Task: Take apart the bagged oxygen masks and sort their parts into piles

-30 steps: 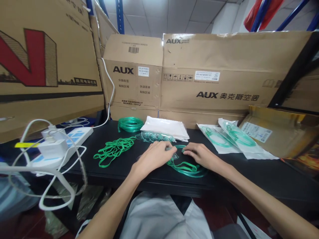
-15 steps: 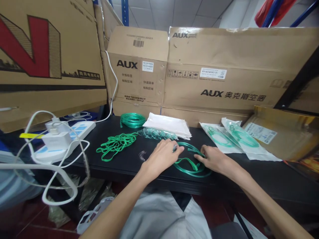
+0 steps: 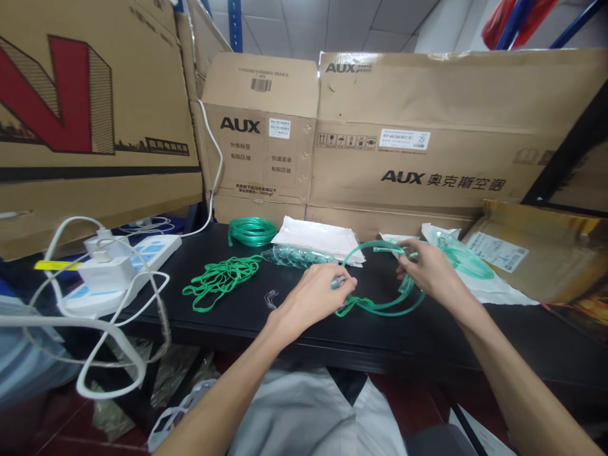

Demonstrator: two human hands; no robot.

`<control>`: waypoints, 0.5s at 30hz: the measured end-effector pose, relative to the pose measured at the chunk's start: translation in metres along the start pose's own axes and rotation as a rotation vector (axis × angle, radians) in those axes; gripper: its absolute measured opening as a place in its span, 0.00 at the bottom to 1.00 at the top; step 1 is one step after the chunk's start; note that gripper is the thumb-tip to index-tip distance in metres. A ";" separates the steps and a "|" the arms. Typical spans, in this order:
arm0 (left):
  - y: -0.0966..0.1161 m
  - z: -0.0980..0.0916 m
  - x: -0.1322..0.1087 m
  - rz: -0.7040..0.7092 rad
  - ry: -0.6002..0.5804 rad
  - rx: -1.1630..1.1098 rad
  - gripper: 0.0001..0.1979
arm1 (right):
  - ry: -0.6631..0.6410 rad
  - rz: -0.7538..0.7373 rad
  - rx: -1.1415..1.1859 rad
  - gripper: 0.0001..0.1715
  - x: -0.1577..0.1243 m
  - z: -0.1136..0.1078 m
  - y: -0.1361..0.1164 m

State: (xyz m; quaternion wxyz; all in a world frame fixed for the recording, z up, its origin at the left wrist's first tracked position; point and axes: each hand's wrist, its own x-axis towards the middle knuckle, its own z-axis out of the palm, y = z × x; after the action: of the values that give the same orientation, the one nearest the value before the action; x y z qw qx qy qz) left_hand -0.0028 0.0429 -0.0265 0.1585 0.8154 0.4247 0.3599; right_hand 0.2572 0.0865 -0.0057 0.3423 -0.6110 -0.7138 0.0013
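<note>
A loop of green tubing [image 3: 387, 311] is held up a little at the front of the black table. My right hand [image 3: 422, 263] pinches its right side, with a loose tube end sticking out leftward from the fingers. My left hand [image 3: 318, 288] closes on the loop's left side, where a small clear fitting shows between thumb and finger. A flat green elastic strap [image 3: 355, 305] hangs at the lower left of the loop. Behind my left hand lies a clear bag of green-tinted plastic parts [image 3: 299, 255].
A tangle of green straps [image 3: 221, 278] and a green tubing coil [image 3: 253, 231] lie left. White packets [image 3: 317, 234] stand behind; a pouch of green tubing [image 3: 468, 263] lies right. A power strip [image 3: 156, 250] with white cables sits left. Cardboard boxes [image 3: 408, 152] wall the back.
My right hand has closed on the tubing loop and lifted its right side, up and to the right. My left hand has stayed nearly in place.
</note>
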 end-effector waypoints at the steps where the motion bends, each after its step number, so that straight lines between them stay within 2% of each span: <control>1: 0.000 -0.003 0.001 0.012 0.028 -0.028 0.14 | 0.039 0.002 0.021 0.16 0.001 -0.008 -0.004; 3: -0.003 -0.007 0.002 0.015 0.063 -0.065 0.14 | 0.109 -0.001 0.056 0.15 0.001 -0.022 -0.011; 6: -0.011 -0.006 0.001 -0.015 0.044 -0.042 0.15 | 0.166 -0.048 0.092 0.13 -0.007 -0.034 -0.018; 9: -0.018 -0.004 -0.002 -0.008 0.113 0.025 0.14 | 0.150 -0.130 0.112 0.13 -0.021 -0.035 -0.021; 11: -0.018 -0.005 -0.004 0.020 0.194 0.050 0.19 | 0.121 -0.188 0.119 0.13 -0.031 -0.032 -0.022; 15: -0.003 -0.009 -0.007 0.138 0.278 0.046 0.27 | 0.083 -0.327 0.142 0.11 -0.045 -0.027 -0.034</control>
State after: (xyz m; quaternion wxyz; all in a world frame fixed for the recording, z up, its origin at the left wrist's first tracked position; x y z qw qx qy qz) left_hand -0.0138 0.0387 -0.0255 0.0542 0.7884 0.3938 0.4695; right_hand 0.2422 0.0279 0.0075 0.4096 -0.4606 -0.7869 -0.0292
